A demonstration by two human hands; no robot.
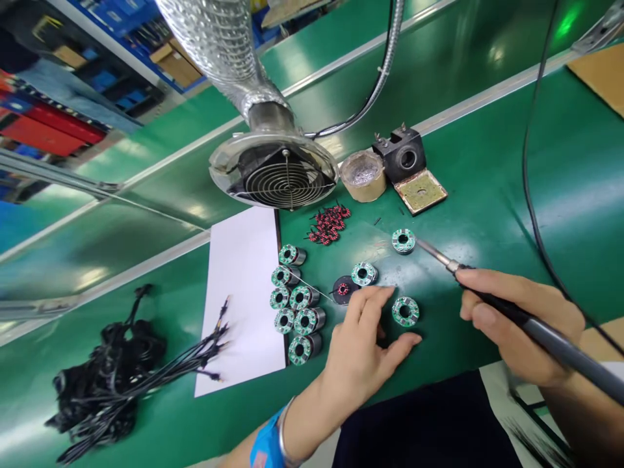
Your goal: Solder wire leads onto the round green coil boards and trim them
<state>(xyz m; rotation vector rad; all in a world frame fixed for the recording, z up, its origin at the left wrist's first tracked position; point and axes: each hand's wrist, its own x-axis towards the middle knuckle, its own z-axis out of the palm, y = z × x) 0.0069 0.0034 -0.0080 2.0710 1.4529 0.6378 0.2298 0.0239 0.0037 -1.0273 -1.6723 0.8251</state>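
My right hand grips a soldering iron, whose metal tip reaches close to a round part with a green circuit board. Whether the tip touches it I cannot tell. My left hand is open, thumb and fingers spread on either side of a second green-topped round part. A third such part sits just beyond my left fingers, beside a dark disc with a small red ring on it. A thin solder wire runs from the disc to the left. My left wrist wears a blue band.
Several green-topped cylinders stand at a white sheet's right edge. Red-and-black rings lie under a fume extractor. Behind are a solder-filled pot and an iron stand. Black cables lie left; a cord hangs right.
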